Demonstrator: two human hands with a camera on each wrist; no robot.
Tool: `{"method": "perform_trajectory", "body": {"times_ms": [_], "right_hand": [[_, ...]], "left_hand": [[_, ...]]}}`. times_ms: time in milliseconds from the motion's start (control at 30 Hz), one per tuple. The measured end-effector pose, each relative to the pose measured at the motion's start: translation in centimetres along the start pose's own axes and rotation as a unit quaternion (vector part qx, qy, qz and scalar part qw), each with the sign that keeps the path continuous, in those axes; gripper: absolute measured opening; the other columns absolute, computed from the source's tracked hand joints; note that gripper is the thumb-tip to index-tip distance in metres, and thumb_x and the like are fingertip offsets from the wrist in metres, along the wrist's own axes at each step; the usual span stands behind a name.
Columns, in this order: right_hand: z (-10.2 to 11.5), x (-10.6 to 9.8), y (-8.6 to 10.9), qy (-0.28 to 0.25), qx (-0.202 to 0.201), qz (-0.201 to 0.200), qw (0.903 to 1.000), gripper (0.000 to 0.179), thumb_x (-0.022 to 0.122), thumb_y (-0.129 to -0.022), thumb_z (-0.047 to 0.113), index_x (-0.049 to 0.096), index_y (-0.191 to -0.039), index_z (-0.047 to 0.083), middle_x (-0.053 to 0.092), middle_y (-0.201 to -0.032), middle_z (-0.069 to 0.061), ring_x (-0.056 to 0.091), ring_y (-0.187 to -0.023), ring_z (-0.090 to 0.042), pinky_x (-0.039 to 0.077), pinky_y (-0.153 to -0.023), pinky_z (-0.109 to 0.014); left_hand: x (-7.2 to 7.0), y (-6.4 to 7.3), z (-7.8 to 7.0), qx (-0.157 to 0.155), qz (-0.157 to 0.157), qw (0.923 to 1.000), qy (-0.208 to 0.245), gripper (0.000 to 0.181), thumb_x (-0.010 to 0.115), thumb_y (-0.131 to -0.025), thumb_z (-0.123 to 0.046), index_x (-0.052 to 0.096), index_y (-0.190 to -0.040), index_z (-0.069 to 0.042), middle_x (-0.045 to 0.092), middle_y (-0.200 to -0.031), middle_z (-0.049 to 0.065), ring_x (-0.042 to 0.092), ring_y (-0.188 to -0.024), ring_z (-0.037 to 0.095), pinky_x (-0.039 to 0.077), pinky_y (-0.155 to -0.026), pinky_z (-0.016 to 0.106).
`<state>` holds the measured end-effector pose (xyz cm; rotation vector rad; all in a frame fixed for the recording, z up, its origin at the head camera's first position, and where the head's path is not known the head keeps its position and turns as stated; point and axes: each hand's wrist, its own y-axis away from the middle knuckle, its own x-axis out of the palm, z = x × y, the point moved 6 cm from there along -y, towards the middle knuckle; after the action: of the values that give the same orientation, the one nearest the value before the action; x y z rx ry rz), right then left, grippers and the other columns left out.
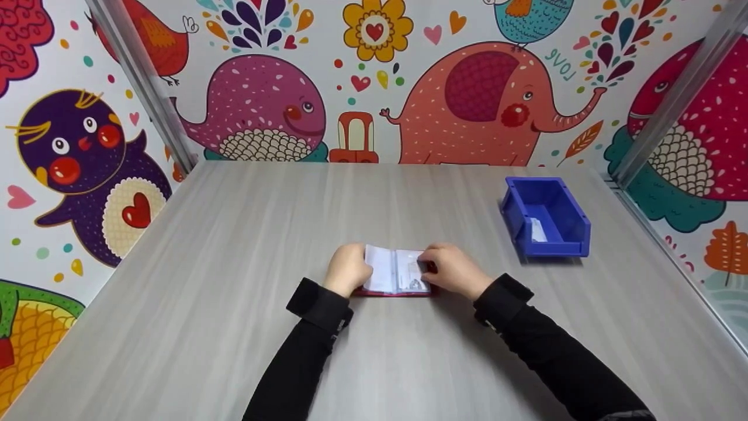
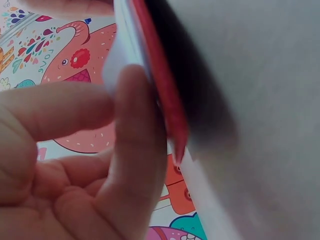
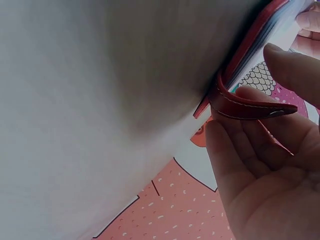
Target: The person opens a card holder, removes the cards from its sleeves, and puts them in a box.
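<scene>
A red card holder (image 1: pixel 397 294) lies spread on the table in front of the person, its clear sleeves showing. On its right half a pale printed card (image 1: pixel 412 275) shows through the sleeve. The left hand (image 1: pixel 349 269) pinches the left edge; in the left wrist view its thumb and index finger meet at the sleeves above the red cover (image 2: pixel 162 80). At the right edge, the right hand (image 1: pixel 456 270) has its bent fingers around the edge, the thumb over the sleeves. A red stitched strap (image 3: pixel 250 106) crosses in front of those fingers in the right wrist view.
A blue open-front bin (image 1: pixel 546 219) with a white label stands on the table (image 1: pixel 280 216) at the back right. Printed cartoon panels (image 1: pixel 362 88) close off the back and both sides, with metal posts (image 1: pixel 146 88) at the corners.
</scene>
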<state>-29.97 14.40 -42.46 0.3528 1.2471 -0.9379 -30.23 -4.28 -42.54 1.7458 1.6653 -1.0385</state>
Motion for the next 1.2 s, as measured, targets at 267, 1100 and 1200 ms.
{"method": "perform_trajectory", "body": {"times_ms": [267, 1100, 1200], "right_hand": [[0.16, 0.06, 0.02, 0.025, -0.014, -0.001, 0.9996, 0.019, 0.081, -0.078, 0.006, 0.072, -0.093, -0.001, 0.064, -0.094, -0.015, 0.062, -0.085, -0.030, 0.052, -0.077, -0.044], [0.17, 0.15, 0.18, 0.026, -0.010, 0.017, 0.9995, 0.020, 0.079, -0.081, 0.005, 0.072, -0.098, -0.003, 0.063, -0.099, -0.017, 0.061, -0.088, -0.031, 0.052, -0.080, -0.045], [0.21, 0.13, 0.19, 0.027, -0.018, 0.015, 0.9994, 0.018, 0.079, -0.081, 0.004, 0.071, -0.096, -0.003, 0.063, -0.098, -0.016, 0.061, -0.087, -0.031, 0.052, -0.079, -0.044]], "left_hand": [[-0.01, 0.14, 0.02, -0.018, 0.011, 0.9998, -0.005, 0.018, 0.059, -0.070, 0.010, 0.050, -0.066, -0.005, 0.060, -0.074, 0.012, 0.048, -0.068, 0.024, 0.048, -0.070, 0.040], [-0.13, 0.41, -0.37, -0.001, -0.016, 0.9987, -0.048, 0.011, 0.062, -0.068, 0.009, 0.057, -0.068, -0.001, 0.065, -0.078, 0.015, 0.063, -0.077, 0.035, 0.052, -0.076, 0.045], [-0.08, 0.39, -0.42, -0.001, -0.015, 0.9986, -0.051, 0.013, 0.062, -0.068, 0.009, 0.055, -0.066, -0.002, 0.064, -0.077, 0.015, 0.061, -0.075, 0.033, 0.052, -0.075, 0.044]]}}
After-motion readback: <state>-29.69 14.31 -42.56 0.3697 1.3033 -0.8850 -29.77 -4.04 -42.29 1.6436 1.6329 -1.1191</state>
